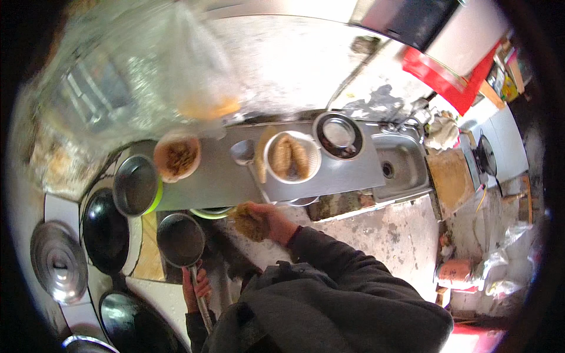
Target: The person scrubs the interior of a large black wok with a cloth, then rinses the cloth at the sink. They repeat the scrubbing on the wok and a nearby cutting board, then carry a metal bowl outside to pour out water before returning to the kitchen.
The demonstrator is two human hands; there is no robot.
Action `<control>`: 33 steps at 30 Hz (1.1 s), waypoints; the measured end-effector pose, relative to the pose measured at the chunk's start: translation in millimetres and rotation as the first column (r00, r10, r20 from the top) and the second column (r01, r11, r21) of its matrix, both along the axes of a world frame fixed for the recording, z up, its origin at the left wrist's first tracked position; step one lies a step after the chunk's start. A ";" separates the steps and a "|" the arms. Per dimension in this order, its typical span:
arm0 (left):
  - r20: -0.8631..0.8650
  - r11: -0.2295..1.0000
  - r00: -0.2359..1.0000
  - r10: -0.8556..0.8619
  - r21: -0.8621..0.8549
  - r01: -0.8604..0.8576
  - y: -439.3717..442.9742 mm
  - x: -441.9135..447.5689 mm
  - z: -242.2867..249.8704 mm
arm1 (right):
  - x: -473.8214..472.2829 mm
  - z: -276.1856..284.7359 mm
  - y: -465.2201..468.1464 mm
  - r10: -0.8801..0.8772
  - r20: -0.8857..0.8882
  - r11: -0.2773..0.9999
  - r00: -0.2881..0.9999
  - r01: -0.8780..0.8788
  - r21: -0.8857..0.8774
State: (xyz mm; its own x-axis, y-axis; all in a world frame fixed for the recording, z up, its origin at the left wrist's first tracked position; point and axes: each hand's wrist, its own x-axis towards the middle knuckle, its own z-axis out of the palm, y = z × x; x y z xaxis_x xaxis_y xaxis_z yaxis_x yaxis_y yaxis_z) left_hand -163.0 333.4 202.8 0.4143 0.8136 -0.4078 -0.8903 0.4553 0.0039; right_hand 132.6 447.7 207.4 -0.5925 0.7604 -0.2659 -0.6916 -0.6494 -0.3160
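Note:
My left hand [196, 289] grips the long metal handle of a ladle [181, 240], its round dark bowl pointing away from me. In my right hand [278, 224] is a brownish, rough-looking fibrous pad [249, 222], somewhat blurred; it is apart from the ladle. Just beyond the right hand, a second ladle [243, 152] lies on the steel counter [216, 176]. Beside it stands a white plastic basket [315, 152] holding several long brown pieces [289, 156] that I cannot identify. Part of a green-rimmed vessel [212, 213] shows below the counter edge.
At the left are a green-sided pan [137, 185], dark woks [106, 229] and a metal lid [59, 262]. A pink bowl [176, 156] of brown food and a dark basin [337, 134] stand on the counter. The sink [399, 163] is right; a blurred plastic bag [198, 66] hangs upper left.

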 end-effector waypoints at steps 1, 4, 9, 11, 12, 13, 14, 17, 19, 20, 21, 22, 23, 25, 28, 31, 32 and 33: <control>0.045 0.999 0.998 -0.044 0.015 0.044 11.9 26.5 2.7 | 34.7 -1.3 -6.5 -0.030 0.037 0.999 0.999 0.032 -0.036; 0.174 0.979 0.965 -0.198 0.075 0.188 48.1 105.1 6.4 | 131.7 -12.6 -30.0 -0.205 0.142 0.979 0.968 0.203 0.030; 0.200 0.898 0.876 -0.439 0.083 0.432 95.3 218.3 7.9 | 260.6 -43.7 -74.1 -0.592 0.207 0.796 0.779 0.605 -0.005; 0.138 0.839 0.828 -0.544 0.070 0.540 110.3 254.8 10.9 | 295.5 -51.4 -96.4 -0.731 0.174 0.677 0.660 0.733 0.065; 0.061 0.810 0.807 -0.587 0.067 0.583 116.0 270.6 13.4 | 309.5 -53.5 -109.1 -0.734 0.147 0.677 0.663 0.733 0.074; -0.008 0.775 0.778 -0.629 0.072 0.628 122.1 284.6 16.4 | 321.7 -53.2 -122.3 -0.786 0.084 0.618 0.612 0.772 0.151; -0.027 0.737 0.740 -0.672 0.068 0.672 130.5 300.3 18.6 | 331.2 -53.7 -137.0 -0.849 0.133 0.525 0.511 0.846 0.094; -0.141 0.598 0.601 -0.787 0.066 0.799 151.1 337.7 24.5 | 356.8 -46.6 -179.1 -0.892 0.180 0.417 0.415 0.908 -0.025; -0.294 0.513 0.513 -0.807 0.084 0.854 162.2 365.8 25.9 | 369.3 -47.8 -206.6 -0.922 0.211 0.312 0.324 0.946 -0.086; -0.357 0.484 0.470 -0.807 0.056 0.873 167.6 379.2 26.3 | 374.1 -52.4 -220.5 -0.942 0.199 0.261 0.269 0.963 -0.068; -0.352 0.462 0.449 -0.821 0.053 0.885 173.7 394.9 26.6 | 380.4 -55.5 -231.8 -0.956 0.244 0.150 0.164 0.986 -0.073; -0.375 0.429 0.421 -0.826 0.066 0.901 177.3 410.8 27.9 | 386.2 -61.6 -243.2 -0.959 0.253 0.112 0.129 0.990 -0.081; -0.405 0.409 0.404 -0.820 0.079 0.909 180.9 425.9 29.9 | 392.6 -67.5 -252.8 -0.957 0.275 0.069 0.092 0.994 -0.090; -0.545 0.338 0.345 -0.764 0.117 0.934 184.2 457.8 34.0 | 408.1 -79.2 -269.3 -0.963 0.268 0.006 0.033 0.995 -0.099; -0.720 0.288 0.276 -0.637 0.111 0.951 183.9 511.3 38.0 | 442.6 -87.1 -286.0 -0.956 0.291 -0.072 -0.039 0.992 -0.102; -0.844 0.296 0.248 -0.475 0.113 0.949 176.1 562.2 33.7 | 485.6 -86.3 -293.9 -0.983 0.181 0.007 0.031 0.991 -0.135; -0.879 0.289 0.225 -0.420 0.105 0.952 173.0 578.1 31.5 | 504.2 -81.9 -294.9 -0.979 0.189 0.039 0.069 0.986 -0.161; -0.908 0.286 0.209 -0.363 0.105 0.952 169.4 592.1 29.2 | 518.3 -83.1 -293.6 -0.968 0.248 -0.023 0.022 0.984 -0.176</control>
